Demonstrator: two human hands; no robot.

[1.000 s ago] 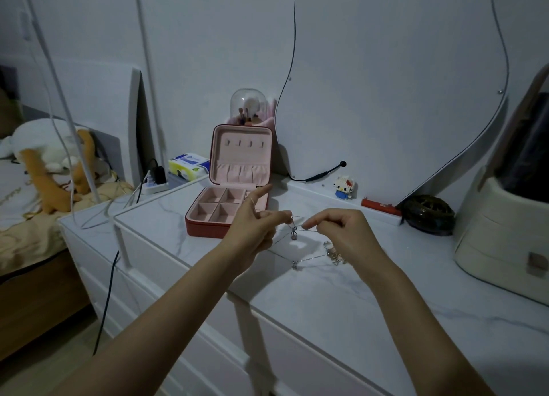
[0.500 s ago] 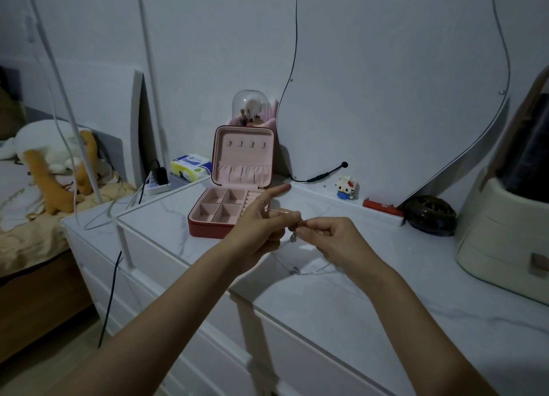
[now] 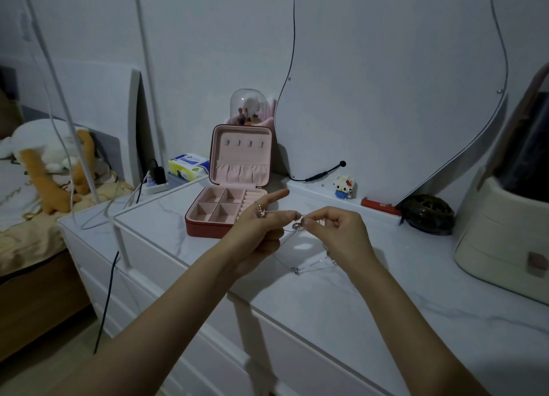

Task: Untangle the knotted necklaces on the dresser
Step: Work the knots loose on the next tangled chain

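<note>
Silver necklaces (image 3: 297,248) pinched — hands (image 3: 300,226) fingertip to fingertip.

1. We see a white dresser top (image 3: 341,300) veined with faint grey marbling.
2. We note a square jewellery box (image 3: 225,214), coral-red outside and pale pink in its lining and compartments.
3. We find thin silver necklace chains (image 3: 297,269) glinting against the marble.
4. We spot a small block-built cat figurine (image 3: 343,186) in white, red and blue.
5. We see a flat red bar (image 3: 380,209) beside a dark brown openwork oval (image 3: 427,214).
6. We note a white-and-orange plush toy (image 3: 50,164) on beige bedding (image 3: 26,241).
</note>
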